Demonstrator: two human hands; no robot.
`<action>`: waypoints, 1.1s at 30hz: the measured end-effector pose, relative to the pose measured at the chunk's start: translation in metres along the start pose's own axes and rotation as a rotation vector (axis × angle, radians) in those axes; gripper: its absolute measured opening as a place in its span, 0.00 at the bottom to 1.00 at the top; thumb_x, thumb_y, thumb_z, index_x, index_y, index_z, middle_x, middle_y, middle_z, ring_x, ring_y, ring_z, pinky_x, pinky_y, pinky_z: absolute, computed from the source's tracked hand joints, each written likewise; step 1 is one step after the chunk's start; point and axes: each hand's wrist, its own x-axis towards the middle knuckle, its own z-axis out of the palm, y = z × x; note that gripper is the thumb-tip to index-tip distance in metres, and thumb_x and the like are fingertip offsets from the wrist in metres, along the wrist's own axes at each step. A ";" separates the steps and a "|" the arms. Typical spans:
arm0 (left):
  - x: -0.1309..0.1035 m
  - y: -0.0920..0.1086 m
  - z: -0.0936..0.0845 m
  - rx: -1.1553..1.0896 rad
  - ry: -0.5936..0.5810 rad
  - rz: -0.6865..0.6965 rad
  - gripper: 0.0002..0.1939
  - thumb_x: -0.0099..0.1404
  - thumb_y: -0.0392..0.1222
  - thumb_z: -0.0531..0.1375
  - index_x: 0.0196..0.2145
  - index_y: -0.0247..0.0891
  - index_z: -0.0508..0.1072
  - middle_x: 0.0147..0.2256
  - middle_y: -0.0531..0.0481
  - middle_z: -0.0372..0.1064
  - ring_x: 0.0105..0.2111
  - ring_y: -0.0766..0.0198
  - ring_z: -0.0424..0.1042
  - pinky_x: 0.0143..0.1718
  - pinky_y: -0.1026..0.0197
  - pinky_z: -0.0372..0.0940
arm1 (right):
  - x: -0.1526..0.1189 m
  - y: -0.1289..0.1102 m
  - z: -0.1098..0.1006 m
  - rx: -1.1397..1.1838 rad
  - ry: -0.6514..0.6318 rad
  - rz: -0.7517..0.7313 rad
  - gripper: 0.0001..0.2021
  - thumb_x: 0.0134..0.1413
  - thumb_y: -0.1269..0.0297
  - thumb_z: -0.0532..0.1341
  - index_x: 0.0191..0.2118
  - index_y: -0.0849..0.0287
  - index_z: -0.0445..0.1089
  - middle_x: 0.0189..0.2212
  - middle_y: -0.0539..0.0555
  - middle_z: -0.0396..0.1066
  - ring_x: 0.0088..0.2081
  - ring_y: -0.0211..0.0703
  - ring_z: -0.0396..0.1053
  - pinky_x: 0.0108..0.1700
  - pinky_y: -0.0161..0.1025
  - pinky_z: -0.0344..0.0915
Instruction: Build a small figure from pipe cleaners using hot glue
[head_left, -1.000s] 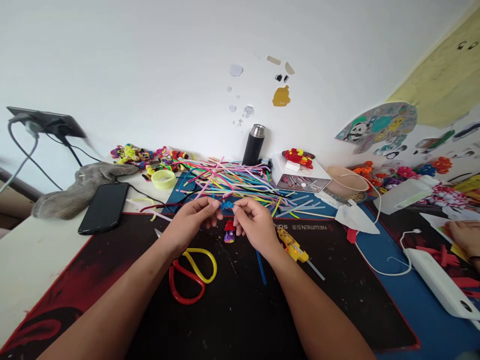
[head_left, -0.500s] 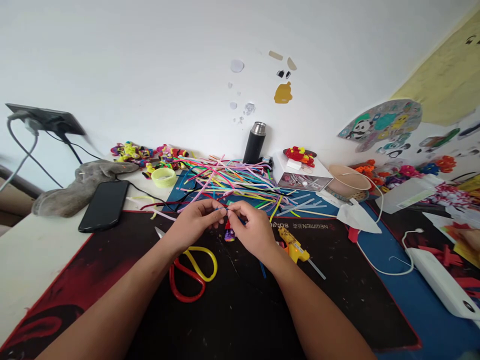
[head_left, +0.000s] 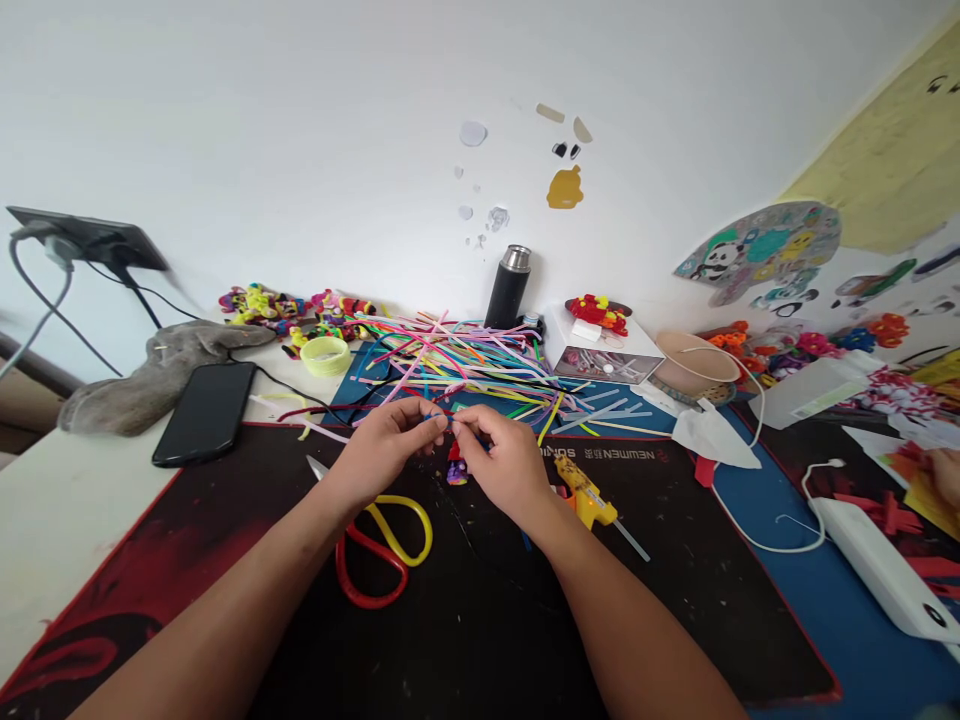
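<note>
My left hand [head_left: 390, 445] pinches a small piece of blue pipe cleaner [head_left: 448, 417] between thumb and fingers. My right hand [head_left: 499, 455] closes on the same blue piece from the other side, the fingertips of both hands nearly touching. Just beneath the fingertips is a small red and purple figure [head_left: 457, 466], partly hidden by my right hand. Scissors with red and yellow handles [head_left: 405, 530] lie under my left wrist on the black mat [head_left: 465, 640]. To the right of my right hand rests a yellow glue gun [head_left: 589, 495] with a clear stick in it.
Loose colourful pipe cleaners [head_left: 457, 350] pile up behind my hands. A black thermos [head_left: 508, 288] and a white box [head_left: 600, 350] stand by the wall. The phone [head_left: 204, 413] is at left, a white power bank [head_left: 885, 568] at right, near another person's hand [head_left: 946, 474].
Both hands stay at almost the same spot with the blue piece, their fingertips slightly shifted. The view has moved a little, and the person's hand at the far right shows slightly differently.
</note>
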 end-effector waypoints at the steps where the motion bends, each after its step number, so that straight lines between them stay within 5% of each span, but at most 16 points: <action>1: 0.000 -0.001 -0.001 -0.006 -0.001 -0.001 0.22 0.59 0.60 0.72 0.30 0.38 0.75 0.26 0.54 0.71 0.27 0.65 0.65 0.32 0.62 0.61 | 0.000 0.000 0.000 -0.008 0.003 -0.020 0.08 0.67 0.64 0.60 0.41 0.55 0.78 0.35 0.52 0.81 0.35 0.43 0.78 0.38 0.37 0.67; 9: 0.002 -0.007 -0.006 -0.053 -0.043 -0.024 0.16 0.59 0.53 0.73 0.31 0.39 0.77 0.27 0.54 0.71 0.27 0.65 0.66 0.32 0.62 0.61 | 0.001 0.001 -0.003 -0.051 -0.010 -0.072 0.08 0.69 0.66 0.61 0.43 0.53 0.78 0.40 0.51 0.83 0.40 0.45 0.80 0.44 0.39 0.69; 33: 0.001 -0.004 -0.008 -0.068 -0.088 -0.055 0.18 0.60 0.56 0.73 0.31 0.38 0.78 0.27 0.53 0.72 0.27 0.65 0.66 0.32 0.62 0.61 | 0.002 0.001 -0.003 0.005 -0.056 -0.058 0.07 0.69 0.67 0.61 0.43 0.53 0.78 0.40 0.52 0.83 0.41 0.45 0.79 0.46 0.39 0.70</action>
